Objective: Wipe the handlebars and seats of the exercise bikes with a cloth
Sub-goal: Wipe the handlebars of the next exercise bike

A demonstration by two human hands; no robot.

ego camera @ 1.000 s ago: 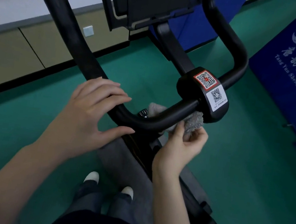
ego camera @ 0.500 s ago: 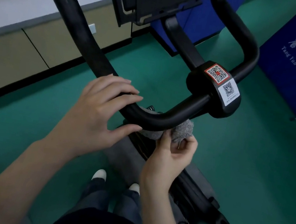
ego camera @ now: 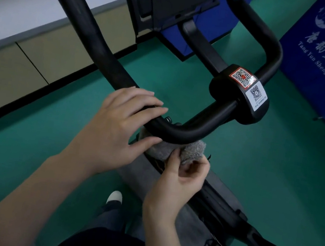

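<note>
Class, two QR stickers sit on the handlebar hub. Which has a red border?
The upper sticker, framed in red; the lower sticker beside it is plain white.

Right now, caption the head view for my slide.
Left hand rests on the black handlebar; right hand pinches a grey cloth beneath its bend.

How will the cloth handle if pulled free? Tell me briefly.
Probably floppy: the cloth bunches and folds under the handlebar where the right hand pinches it. Likely light, since a fingertip pinch alone seems to carry it. Its nubby surface suggests it won't slip out easily.
</note>
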